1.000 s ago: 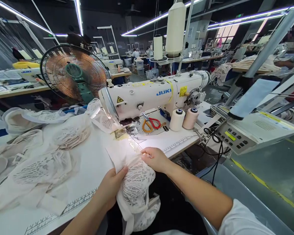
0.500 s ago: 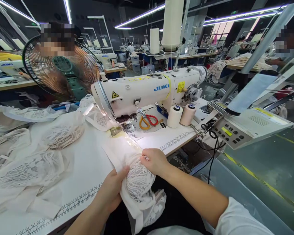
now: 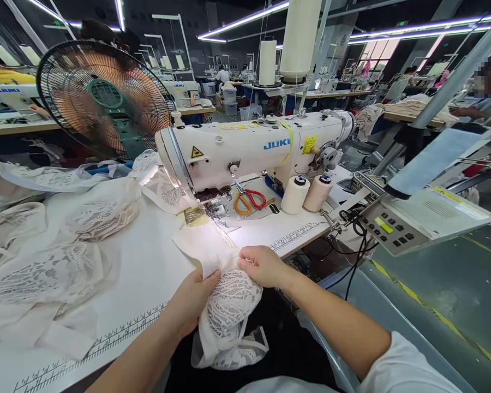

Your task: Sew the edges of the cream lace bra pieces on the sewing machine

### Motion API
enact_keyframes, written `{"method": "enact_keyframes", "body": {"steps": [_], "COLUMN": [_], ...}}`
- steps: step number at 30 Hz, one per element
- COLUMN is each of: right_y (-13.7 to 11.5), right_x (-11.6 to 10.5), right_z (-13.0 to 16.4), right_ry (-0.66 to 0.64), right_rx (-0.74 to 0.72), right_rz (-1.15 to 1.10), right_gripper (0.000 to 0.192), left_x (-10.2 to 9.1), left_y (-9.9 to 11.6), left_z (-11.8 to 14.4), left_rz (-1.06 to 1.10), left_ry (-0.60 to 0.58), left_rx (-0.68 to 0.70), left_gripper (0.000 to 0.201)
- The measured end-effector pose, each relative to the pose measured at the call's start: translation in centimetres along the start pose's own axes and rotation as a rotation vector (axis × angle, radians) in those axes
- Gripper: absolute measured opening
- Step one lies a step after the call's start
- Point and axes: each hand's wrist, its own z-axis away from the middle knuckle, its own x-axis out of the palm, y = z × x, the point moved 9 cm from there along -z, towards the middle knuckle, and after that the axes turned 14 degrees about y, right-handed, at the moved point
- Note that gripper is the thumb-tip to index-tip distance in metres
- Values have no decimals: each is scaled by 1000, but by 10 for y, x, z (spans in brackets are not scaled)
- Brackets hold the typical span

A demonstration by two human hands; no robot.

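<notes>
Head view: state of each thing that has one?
Left hand: grip shut on lace piece.
Right hand: grip shut on lace piece.
Lace piece: bunched, hanging over table edge.
Fan: blades blurred, running.
Scissors: closed, lying flat.
Control panel: display lit.

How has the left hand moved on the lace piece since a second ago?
Yes. The left hand has slid up the lace piece, nearer the sewing machine and the right hand.
</notes>
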Motion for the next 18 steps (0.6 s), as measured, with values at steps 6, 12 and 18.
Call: {"method": "enact_keyframes", "body": {"steps": [6,12,18], "right_y": [-2,0,1], "right_x": [1,-9,-15], "right_z": [2,-3,-2], "right_ry": [50,122,197], "right_rx": [8,36,20], "right_rz": [25,17,33], "right_gripper": [29,26,16], "left_x": [6,12,9], "left_y": [2,7,2], "left_z": [1,4,9], "left_rz": [-9,56,222], "left_ry": [-26,-75,-26], "left_rx": [25,62,-33], "left_gripper": [15,16,25]}}
